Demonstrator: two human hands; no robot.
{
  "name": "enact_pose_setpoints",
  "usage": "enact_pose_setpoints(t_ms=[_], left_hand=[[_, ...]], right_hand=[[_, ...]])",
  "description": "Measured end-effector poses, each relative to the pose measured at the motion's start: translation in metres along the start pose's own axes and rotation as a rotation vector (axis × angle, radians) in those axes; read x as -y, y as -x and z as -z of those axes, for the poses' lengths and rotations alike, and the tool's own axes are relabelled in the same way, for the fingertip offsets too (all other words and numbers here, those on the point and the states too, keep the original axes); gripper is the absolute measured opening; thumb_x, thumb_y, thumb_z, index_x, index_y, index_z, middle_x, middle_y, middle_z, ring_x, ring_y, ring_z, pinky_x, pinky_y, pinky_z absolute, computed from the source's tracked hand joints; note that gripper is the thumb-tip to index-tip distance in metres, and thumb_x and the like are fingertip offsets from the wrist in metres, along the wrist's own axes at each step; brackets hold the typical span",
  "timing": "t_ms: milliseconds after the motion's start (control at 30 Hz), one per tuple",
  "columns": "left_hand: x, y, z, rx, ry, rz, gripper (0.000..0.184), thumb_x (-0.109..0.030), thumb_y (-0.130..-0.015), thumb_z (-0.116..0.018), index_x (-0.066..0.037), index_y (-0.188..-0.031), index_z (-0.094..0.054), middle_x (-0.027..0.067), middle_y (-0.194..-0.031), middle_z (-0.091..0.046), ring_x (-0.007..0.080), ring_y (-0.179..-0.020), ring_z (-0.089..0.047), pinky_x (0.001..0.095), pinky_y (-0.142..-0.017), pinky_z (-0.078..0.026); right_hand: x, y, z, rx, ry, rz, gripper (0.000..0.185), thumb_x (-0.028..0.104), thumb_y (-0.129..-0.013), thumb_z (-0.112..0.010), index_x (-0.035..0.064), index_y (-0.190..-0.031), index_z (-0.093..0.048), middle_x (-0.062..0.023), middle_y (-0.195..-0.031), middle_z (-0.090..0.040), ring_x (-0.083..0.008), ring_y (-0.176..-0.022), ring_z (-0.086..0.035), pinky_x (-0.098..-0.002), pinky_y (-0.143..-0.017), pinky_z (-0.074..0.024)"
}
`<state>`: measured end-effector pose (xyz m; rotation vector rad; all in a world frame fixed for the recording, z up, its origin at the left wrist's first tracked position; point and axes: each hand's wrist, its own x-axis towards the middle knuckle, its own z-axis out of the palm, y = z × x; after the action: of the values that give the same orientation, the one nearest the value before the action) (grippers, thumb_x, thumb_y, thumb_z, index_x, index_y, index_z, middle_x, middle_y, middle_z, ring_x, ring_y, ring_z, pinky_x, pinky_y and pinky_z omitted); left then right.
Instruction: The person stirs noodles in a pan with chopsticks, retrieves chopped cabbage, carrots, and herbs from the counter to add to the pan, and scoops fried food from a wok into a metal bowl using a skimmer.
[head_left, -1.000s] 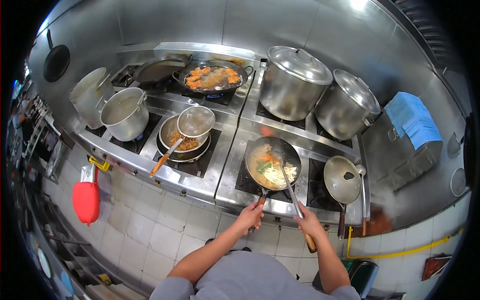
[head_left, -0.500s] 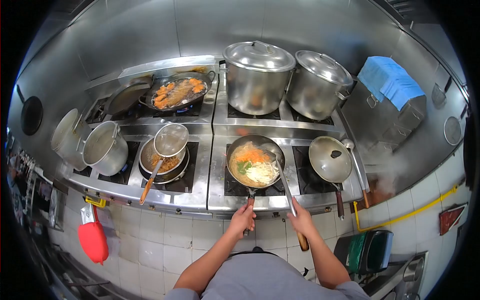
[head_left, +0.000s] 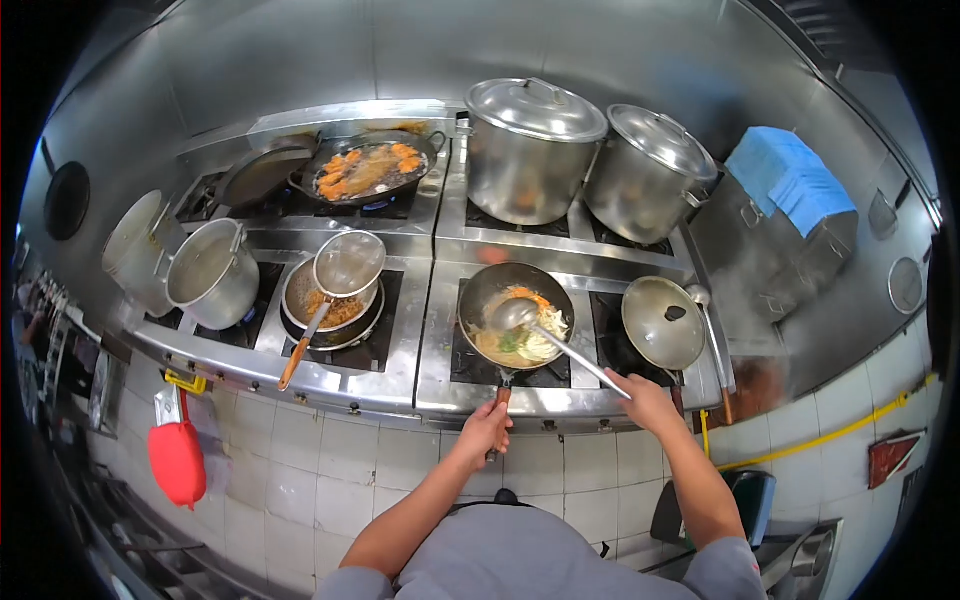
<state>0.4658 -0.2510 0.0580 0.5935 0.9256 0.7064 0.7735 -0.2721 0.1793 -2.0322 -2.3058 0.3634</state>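
Observation:
My left hand (head_left: pixel 485 431) is wrapped round the wooden handle of a dark wok (head_left: pixel 480 290) on the front burner. In the wok lie noodles or broth, orange shreds, green pieces and pale sliced vegetables (head_left: pixel 540 340). My right hand (head_left: pixel 642 399) grips the long metal shaft of a ladle (head_left: pixel 515 314), whose bowl rests in the left half of the wok, over the food. The far end of the ladle's handle is hidden by my right hand and forearm.
Right of the wok, a lidded pan (head_left: pixel 664 322) and another ladle (head_left: pixel 713 350). Two large lidded pots (head_left: pixel 535 160) stand behind. At left, a strainer (head_left: pixel 350 264) over a bowl, open pots (head_left: pixel 212 275), and a frying wok (head_left: pixel 368 170) with orange pieces. Blue cloth (head_left: pixel 790 180) covers containers at right.
My right hand has moved up and to the right. The ladle's bowl has swung leftward from the wok's right side to its left half. My left hand keeps hold of the handle.

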Motion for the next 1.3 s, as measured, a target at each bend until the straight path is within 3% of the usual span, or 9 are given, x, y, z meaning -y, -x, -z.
enact_pose_setpoints(t_ms=[200, 267, 533, 733, 900, 1033, 1100, 1233, 1300], left_hand=[[0.001, -0.001, 0.003, 0.015, 0.021, 0.006, 0.041, -0.031, -0.096, -0.048, -0.01, -0.13, -0.04, 0.0025, -0.078, -0.054, 0.0111, -0.05, -0.05, 0.0259, -0.041, -0.044], [-0.003, 0.001, 0.003, 0.017, 0.027, 0.027, 0.041, -0.031, -0.096, -0.048, -0.01, -0.13, -0.04, 0.0023, -0.078, -0.054, 0.0111, -0.05, -0.05, 0.0258, -0.041, -0.044], [-0.006, -0.002, 0.006, 0.018, -0.006, 0.032, 0.041, -0.034, -0.095, -0.049, -0.012, -0.128, -0.042, 0.0026, -0.075, -0.052, 0.0124, -0.049, -0.049, 0.0274, -0.039, -0.041], [-0.009, -0.01, 0.004, 0.045, 0.001, 0.037, 0.041, -0.035, -0.095, -0.049, -0.012, -0.128, -0.043, 0.0026, -0.076, -0.051, 0.0126, -0.048, -0.049, 0.0274, -0.038, -0.041], [-0.004, -0.021, 0.01, 0.041, 0.037, 0.035, 0.043, -0.038, -0.095, -0.049, -0.009, -0.126, -0.045, 0.0047, -0.088, -0.057, 0.0148, -0.061, -0.055, 0.0298, -0.053, -0.05], [-0.015, 0.008, 0.036, -0.09, 0.115, -0.092, 0.05, -0.041, -0.094, -0.048, -0.004, -0.128, -0.042, 0.01, -0.109, -0.059, 0.0189, -0.083, -0.059, 0.0342, -0.076, -0.051], [-0.025, 0.042, 0.06, 0.013, 0.179, -0.088, 0.051, -0.041, -0.095, -0.047, -0.005, -0.131, -0.039, 0.01, -0.108, -0.059, 0.0193, -0.084, -0.06, 0.0343, -0.077, -0.051], [-0.052, 0.115, 0.067, 0.149, 0.245, -0.052, 0.041, -0.03, -0.096, -0.045, -0.008, -0.129, -0.037, 0.0119, -0.106, -0.057, 0.0201, -0.08, -0.061, 0.0376, -0.068, -0.053], [-0.056, 0.122, 0.082, 0.101, 0.167, -0.074, 0.041, -0.024, -0.092, -0.052, -0.008, -0.127, -0.036, 0.0098, -0.102, -0.058, 0.0187, -0.071, -0.06, 0.0348, -0.061, -0.052]], right_hand=[[0.006, 0.036, -0.057, -0.164, -0.448, -0.161, 0.067, 0.005, -0.079, -0.064, 0.0179, -0.139, -0.039, -0.0184, -0.112, -0.058, -0.0337, -0.093, -0.06, -0.0326, -0.081, -0.0465], [0.025, 0.058, -0.111, -0.418, -0.584, -0.008, 0.063, 0.011, -0.082, -0.064, 0.0171, -0.139, -0.039, -0.0199, -0.107, -0.059, -0.0351, -0.087, -0.059, -0.0388, -0.076, -0.0475], [0.062, 0.068, -0.194, -0.291, -0.329, -0.196, 0.065, 0.012, -0.087, -0.059, 0.0123, -0.144, -0.028, -0.0152, -0.089, -0.056, -0.0311, -0.077, -0.056, -0.0388, -0.068, -0.0452], [0.081, 0.056, -0.171, -0.435, -0.523, -0.21, 0.06, 0.013, -0.089, -0.055, 0.0129, -0.143, -0.029, -0.0157, -0.09, -0.059, -0.0271, -0.072, -0.061, -0.0379, -0.064, -0.0485], [0.148, 0.032, -0.103, -0.14, -1.247, -0.309, 0.054, 0.009, -0.088, -0.053, 0.005, -0.138, -0.031, -0.0015, -0.066, -0.051, -0.0093, -0.042, -0.045, -0.0247, -0.041, -0.0405], [0.19, -0.021, -0.064, 0.075, -1.589, -0.193, 0.05, 0.01, -0.088, -0.054, 0.0028, -0.133, -0.035, -0.0028, -0.068, -0.052, -0.0104, -0.046, -0.049, -0.0248, -0.043, -0.0424], [0.21, -0.055, -0.079, 0.182, -1.796, -0.205, 0.047, 0.011, -0.087, -0.055, 0.0046, -0.13, -0.039, -0.0036, -0.072, -0.054, -0.0104, -0.051, -0.051, -0.0248, -0.044, -0.043], [0.266, -0.101, -0.131, 0.016, -1.497, -0.229, 0.023, 0.014, -0.088, -0.056, 0.0013, -0.104, -0.047, -0.0048, -0.079, -0.057, -0.0109, -0.071, -0.055, -0.025, -0.064, -0.0467], [0.285, -0.113, -0.147, 0.078, -1.431, -0.203, 0.029, 0.016, -0.088, -0.057, -0.0001, -0.109, -0.046, -0.0061, -0.082, -0.058, -0.0115, -0.074, -0.055, -0.0258, -0.067, -0.0468]])
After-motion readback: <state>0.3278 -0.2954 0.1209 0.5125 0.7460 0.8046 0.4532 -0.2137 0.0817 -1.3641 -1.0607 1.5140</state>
